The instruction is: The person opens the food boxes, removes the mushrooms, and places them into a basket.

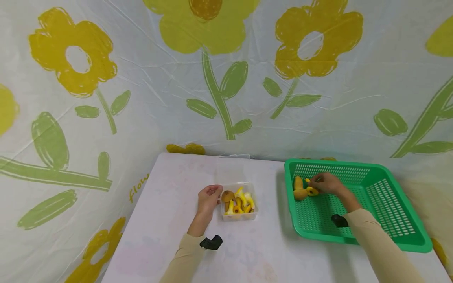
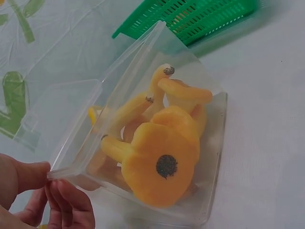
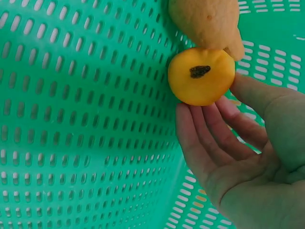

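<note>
A clear plastic box stands on the table, with several yellow toy mushrooms and a brown-capped mushroom in it. My left hand pinches the box's left rim between thumb and fingers; in the left wrist view the thumb lies on the edge. At the left end of the green basket, my right hand pinches a yellow mushroom with thumb and fingertips. Against it lies a larger tan mushroom. In the head view the fingers hide part of these.
The box's clear lid lies folded back behind it on the white table. The basket's slotted walls rise around the right hand. A flower-printed cloth hangs behind and to the left of the table.
</note>
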A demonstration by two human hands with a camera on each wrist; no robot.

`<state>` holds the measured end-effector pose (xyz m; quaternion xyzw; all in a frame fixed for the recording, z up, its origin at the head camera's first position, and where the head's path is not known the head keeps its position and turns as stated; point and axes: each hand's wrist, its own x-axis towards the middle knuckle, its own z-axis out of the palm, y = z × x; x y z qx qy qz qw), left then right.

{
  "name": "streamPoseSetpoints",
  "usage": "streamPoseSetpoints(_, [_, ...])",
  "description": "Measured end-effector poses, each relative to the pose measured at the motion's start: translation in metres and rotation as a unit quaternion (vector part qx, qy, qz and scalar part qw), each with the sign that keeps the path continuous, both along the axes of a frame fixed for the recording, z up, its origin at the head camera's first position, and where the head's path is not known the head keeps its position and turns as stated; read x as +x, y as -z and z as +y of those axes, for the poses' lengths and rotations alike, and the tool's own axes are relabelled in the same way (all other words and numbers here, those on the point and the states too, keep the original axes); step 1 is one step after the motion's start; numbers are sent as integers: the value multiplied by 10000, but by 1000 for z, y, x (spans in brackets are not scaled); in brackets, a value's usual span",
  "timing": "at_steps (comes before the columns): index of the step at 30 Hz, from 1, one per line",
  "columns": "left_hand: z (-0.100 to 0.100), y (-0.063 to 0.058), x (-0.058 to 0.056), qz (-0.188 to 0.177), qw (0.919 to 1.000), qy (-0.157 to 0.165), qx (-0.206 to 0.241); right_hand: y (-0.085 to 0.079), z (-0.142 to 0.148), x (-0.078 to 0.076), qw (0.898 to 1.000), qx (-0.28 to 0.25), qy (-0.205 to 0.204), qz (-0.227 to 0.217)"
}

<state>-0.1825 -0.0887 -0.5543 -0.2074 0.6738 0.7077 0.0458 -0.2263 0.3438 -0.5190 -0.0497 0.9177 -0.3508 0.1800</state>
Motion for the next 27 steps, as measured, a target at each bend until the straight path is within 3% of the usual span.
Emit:
streamPoseSetpoints(6, [2,-1,1,168,9998,12,-115,1,-2,2,9987,162,-70,472])
streamPoseSetpoints(16, [0,1,0,346,9994,-67,-34,-23,-19,7,9943,57,-66,1061])
streamPoseSetpoints(27, [1,1,1,381,9993,-12,-54,-47,-46,14,9915,-526,-267,1157])
